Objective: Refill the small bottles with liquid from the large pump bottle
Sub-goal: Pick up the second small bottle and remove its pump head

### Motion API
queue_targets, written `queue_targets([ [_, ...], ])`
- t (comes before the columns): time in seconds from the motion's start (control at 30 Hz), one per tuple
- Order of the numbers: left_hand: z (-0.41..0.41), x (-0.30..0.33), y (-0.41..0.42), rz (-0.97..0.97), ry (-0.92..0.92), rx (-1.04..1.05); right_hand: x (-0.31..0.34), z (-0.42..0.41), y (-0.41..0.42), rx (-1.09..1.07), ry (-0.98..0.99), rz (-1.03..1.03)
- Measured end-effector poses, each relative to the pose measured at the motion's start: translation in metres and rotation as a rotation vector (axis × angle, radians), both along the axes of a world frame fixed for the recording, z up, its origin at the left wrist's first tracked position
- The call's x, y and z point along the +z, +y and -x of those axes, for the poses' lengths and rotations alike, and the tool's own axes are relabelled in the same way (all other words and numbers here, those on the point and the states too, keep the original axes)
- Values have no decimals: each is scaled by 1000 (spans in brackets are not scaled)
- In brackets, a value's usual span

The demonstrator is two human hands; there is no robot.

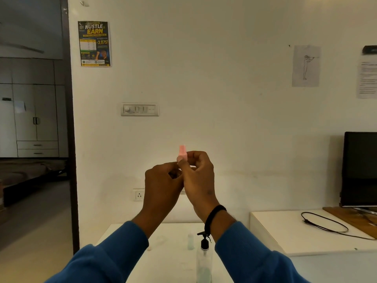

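Observation:
Both hands are raised in front of the wall, close together. My right hand (199, 170) pinches a small pink cap (182, 152) that sticks up above its fingers. My left hand (162, 180) is curled just below and to the left; what it holds is hidden by the fingers. Down on the white table (175, 262) stands the large clear pump bottle (204, 262) with a black pump head. A small translucent bottle (190, 242) stands upright just behind and left of it.
A second white table (285, 231) at the right carries a black cable (326, 223) and a dark monitor (360, 168) on a wooden board. The wall has a switch panel (139, 109) and a socket (139, 194). An open doorway lies at the left.

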State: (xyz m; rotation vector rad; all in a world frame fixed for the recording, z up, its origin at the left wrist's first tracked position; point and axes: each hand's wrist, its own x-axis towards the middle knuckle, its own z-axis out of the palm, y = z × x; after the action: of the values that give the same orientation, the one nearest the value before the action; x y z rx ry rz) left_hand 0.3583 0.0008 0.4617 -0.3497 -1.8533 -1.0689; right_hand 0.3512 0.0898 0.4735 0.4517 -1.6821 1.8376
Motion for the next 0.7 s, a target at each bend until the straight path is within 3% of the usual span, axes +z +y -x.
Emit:
queue_targets([
  [0.7, 3, -5, 0, 17, -7, 10, -5, 2, -1, 28, -10, -11],
])
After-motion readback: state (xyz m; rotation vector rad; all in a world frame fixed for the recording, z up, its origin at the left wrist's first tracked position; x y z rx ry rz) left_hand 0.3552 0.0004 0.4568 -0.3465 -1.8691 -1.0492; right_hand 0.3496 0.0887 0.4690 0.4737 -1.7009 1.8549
